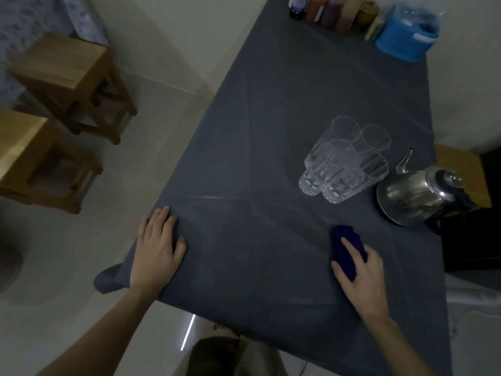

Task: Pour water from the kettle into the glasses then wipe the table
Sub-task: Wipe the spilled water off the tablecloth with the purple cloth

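Several clear patterned glasses stand in a tight cluster right of the middle of the table, which wears a dark grey cloth. A steel kettle with a black handle stands just right of them, spout toward the far side. My right hand presses a dark blue cloth onto the table in front of the kettle, fingers over it. My left hand lies flat on the table's near left edge, holding nothing.
Several bottles and a blue plastic container line the far end of the table. Two wooden stools stand on the tiled floor to the left. A dark object sits beyond the table's right edge.
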Demonstrator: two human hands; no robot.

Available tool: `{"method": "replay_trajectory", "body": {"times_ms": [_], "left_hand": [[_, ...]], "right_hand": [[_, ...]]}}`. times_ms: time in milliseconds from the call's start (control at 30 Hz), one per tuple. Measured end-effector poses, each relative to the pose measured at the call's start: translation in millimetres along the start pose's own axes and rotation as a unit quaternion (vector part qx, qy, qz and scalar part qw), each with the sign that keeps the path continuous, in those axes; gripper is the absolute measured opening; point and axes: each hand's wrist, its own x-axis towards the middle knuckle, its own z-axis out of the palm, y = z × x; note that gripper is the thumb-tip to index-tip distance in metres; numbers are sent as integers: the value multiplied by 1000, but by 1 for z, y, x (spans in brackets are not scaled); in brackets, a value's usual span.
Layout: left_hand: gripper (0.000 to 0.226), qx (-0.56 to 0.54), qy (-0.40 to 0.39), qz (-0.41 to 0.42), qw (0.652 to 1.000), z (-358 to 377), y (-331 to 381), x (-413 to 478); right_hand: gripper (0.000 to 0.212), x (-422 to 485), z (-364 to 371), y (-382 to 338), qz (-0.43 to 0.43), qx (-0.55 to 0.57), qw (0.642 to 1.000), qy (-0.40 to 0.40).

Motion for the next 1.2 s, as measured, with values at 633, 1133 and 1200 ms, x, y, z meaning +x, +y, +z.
{"method": "replay_trajectory", "body": {"times_ms": [633, 1133, 1200], "left_hand": [[51, -11, -6, -7, 1000, -2, -2, 2], [52, -11, 0, -6, 1000, -3, 1, 1], [53, -10, -3, -8, 1000, -3, 1, 1]], "right_hand": [[50, 68, 101, -222, -198, 55, 979, 0], [47, 13, 15, -18, -129, 11, 992, 12], [48, 1, 1, 13, -34, 5, 998, 44]]}}
